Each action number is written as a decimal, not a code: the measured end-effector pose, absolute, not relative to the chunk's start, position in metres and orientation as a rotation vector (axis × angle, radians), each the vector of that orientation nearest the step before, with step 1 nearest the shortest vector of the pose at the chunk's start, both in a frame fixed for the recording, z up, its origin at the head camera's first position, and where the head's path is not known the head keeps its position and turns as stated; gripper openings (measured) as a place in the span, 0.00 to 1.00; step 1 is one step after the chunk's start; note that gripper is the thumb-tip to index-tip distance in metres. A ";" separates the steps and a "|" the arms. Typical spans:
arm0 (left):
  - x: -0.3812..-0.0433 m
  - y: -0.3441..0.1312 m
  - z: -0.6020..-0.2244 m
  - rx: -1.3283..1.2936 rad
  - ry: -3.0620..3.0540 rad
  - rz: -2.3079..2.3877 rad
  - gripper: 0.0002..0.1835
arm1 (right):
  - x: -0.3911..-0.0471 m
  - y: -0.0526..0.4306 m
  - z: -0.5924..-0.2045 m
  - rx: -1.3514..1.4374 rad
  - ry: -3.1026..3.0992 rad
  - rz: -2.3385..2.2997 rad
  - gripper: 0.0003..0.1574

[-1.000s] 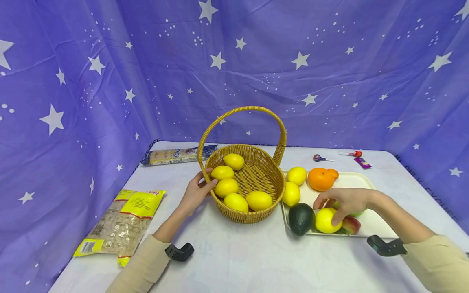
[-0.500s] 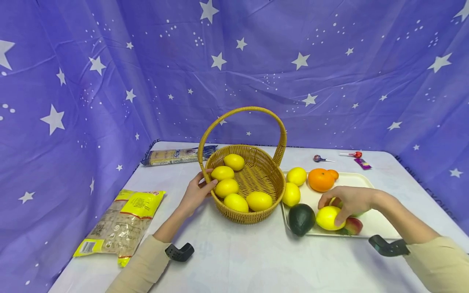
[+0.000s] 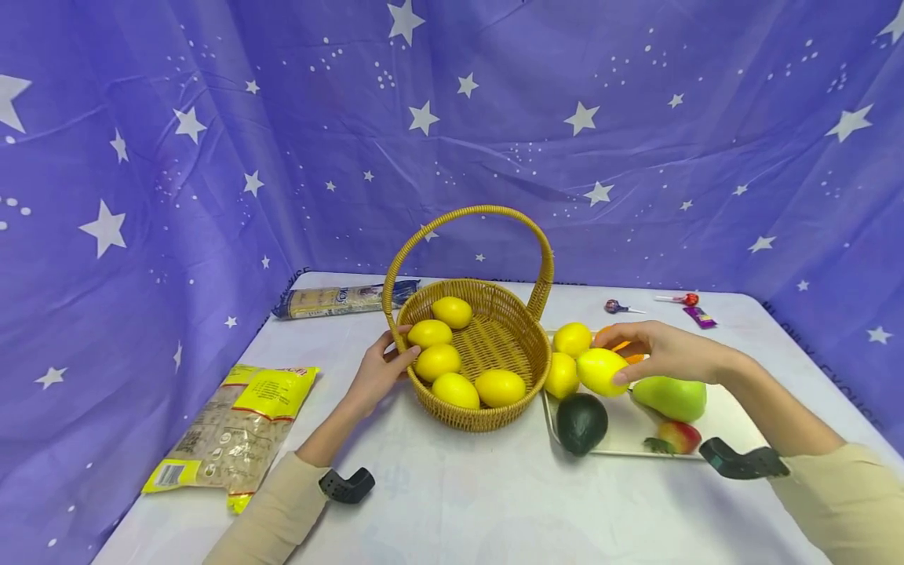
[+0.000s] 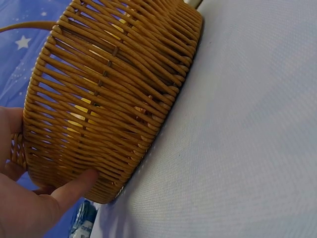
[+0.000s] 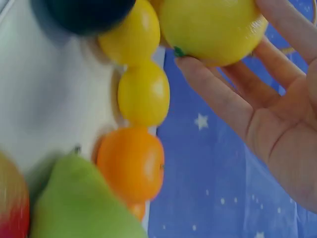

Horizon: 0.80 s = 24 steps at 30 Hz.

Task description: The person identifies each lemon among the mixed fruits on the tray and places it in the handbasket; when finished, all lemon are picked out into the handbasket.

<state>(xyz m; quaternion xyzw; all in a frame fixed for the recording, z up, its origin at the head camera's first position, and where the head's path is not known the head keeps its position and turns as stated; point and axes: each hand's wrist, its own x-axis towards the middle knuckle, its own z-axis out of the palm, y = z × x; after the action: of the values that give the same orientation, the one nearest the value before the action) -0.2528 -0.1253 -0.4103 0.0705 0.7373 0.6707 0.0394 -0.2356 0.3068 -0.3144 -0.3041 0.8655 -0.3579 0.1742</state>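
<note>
A wicker basket (image 3: pixel 466 419) with a tall arched handle stands mid-table, several lemons (image 3: pixel 500 388) inside. My left hand (image 3: pixel 377 378) grips its left rim near the handle's foot; in the left wrist view a fingertip presses the woven wall (image 4: pixel 109 99). Between the thumb and fingers of my right hand (image 3: pixel 671 353) is another lemon (image 3: pixel 599 372), raised over the cream tray (image 3: pixel 621 433). The right wrist view shows this lemon (image 5: pixel 210 29) at the fingertips. Two lemons (image 3: pixel 562 375) lie at the tray's left edge, and my hand partly hides an orange (image 5: pixel 131 163) behind them.
The tray also bears a dark green avocado-like fruit (image 3: pixel 581 424), a green pear (image 3: pixel 671 399) and a small red-yellow fruit (image 3: pixel 679 437). Two lollipops (image 3: pixel 613 306) and a purple packet (image 3: pixel 699 316) lie behind. Leftward are a yellow-ended bag (image 3: pixel 233 435) and a long packet (image 3: pixel 339 300).
My right hand has lifted the lemon from the tray's front and carried it up and to the left, uncovering the pear. My left hand and the basket stay put.
</note>
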 end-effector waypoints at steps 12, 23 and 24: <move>-0.254 -0.127 -0.406 0.218 2.246 2.058 0.26 | -0.262 0.245 -0.315 -0.768 2.383 -1.201 0.28; -0.254 -0.126 -0.400 0.203 2.241 2.058 0.27 | -0.290 0.193 -0.322 -0.817 2.394 -1.176 0.31; -0.254 -0.126 -0.399 0.200 2.241 2.059 0.27 | -0.292 0.188 -0.324 -0.825 2.394 -1.168 0.31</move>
<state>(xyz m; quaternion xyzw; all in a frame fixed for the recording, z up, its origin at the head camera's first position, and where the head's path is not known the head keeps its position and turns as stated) -0.2539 -0.1261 -0.3994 0.0654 0.7340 0.6744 0.0457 -0.2918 0.1883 -0.3235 -0.2913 0.8452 -0.4122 0.1756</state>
